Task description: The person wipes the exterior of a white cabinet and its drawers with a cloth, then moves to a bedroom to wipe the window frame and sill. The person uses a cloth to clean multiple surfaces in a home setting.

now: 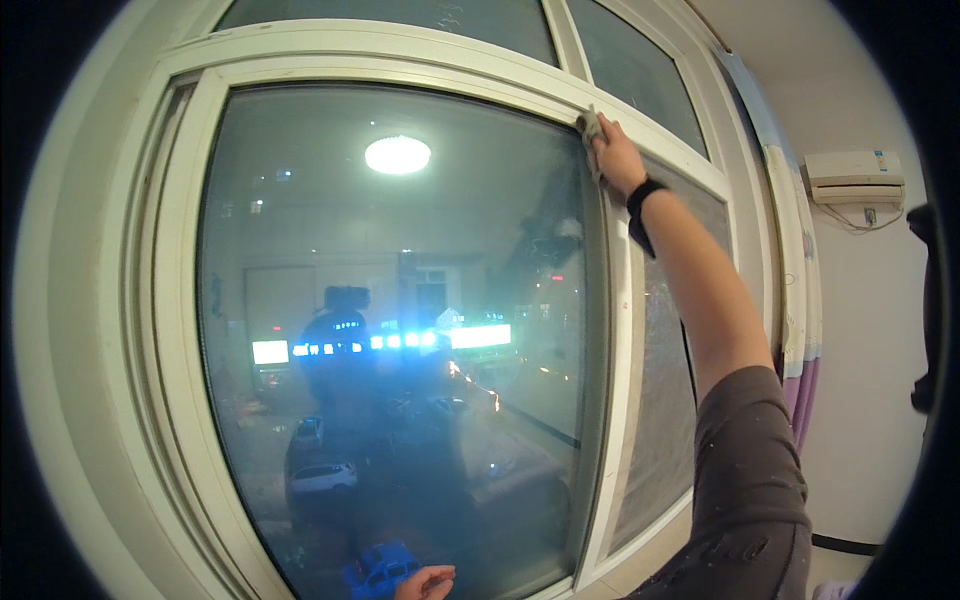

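My right hand [621,159] is raised to the upper right corner of a white-framed sliding window. It grips a crumpled greyish cloth [590,133], pressed against the sash frame where the top rail meets the right stile. A black band circles that wrist. Low in the view, my left hand [427,583] is in front of the glass pane [390,247], partly cut off by the bottom edge. Its fingers are loosely bent, with nothing visible in them. The pane reflects a lit ceiling lamp and a dark figure, while lit signs and parked cars show through it.
To the right is a second window panel [660,360], partly behind my arm. A patterned curtain [796,262] hangs beside it. Beyond, a white air conditioner [855,178] is mounted on the wall. Upper fixed panes [637,71] sit above the sliding sash. Frame tracks [150,247] run down the left.
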The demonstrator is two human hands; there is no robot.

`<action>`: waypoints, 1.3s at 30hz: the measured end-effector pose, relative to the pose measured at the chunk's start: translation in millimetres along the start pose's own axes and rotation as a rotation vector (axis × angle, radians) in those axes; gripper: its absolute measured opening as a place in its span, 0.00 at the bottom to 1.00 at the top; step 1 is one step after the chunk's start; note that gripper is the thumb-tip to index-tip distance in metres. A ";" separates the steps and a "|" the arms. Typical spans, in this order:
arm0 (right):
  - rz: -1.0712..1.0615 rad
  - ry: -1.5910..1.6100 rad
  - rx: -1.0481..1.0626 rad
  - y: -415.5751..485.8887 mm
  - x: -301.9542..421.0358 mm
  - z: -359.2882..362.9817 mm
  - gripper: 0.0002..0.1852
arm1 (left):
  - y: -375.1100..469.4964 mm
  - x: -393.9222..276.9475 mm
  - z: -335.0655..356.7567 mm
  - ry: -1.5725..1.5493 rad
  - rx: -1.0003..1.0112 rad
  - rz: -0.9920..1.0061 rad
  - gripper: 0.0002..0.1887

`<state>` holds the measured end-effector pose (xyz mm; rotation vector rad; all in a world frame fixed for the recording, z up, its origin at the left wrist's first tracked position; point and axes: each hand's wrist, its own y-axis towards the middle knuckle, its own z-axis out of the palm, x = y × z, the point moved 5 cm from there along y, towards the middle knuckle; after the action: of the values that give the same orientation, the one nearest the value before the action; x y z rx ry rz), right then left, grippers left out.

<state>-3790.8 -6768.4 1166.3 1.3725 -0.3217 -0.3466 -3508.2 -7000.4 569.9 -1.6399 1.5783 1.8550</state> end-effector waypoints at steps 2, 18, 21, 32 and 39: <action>-0.175 -0.223 0.033 -17.1 17.0 1.4 0.24 | -6.4 0.5 -15.5 0.002 0.008 -0.033 0.10; 0.353 -0.110 -0.023 35.2 127.0 72.5 0.19 | -50.5 -38.6 -166.2 -0.259 -0.284 -0.089 0.09; 0.081 0.061 -0.092 8.3 217.9 72.5 0.13 | -51.7 -37.9 -175.5 -0.278 -0.304 -0.060 0.09; -0.376 0.306 -0.165 50.5 385.4 49.5 0.16 | -80.3 -23.0 -185.1 -0.173 -0.267 -0.066 0.07; 0.259 -0.298 -0.170 83.4 266.9 87.7 0.30 | -125.2 -2.7 -199.3 -0.293 -0.339 -0.106 0.10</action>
<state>-3581.2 -6945.7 1268.9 1.0957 -0.6943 -0.3534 -3299.4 -7104.8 540.0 -1.4490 1.0859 2.2747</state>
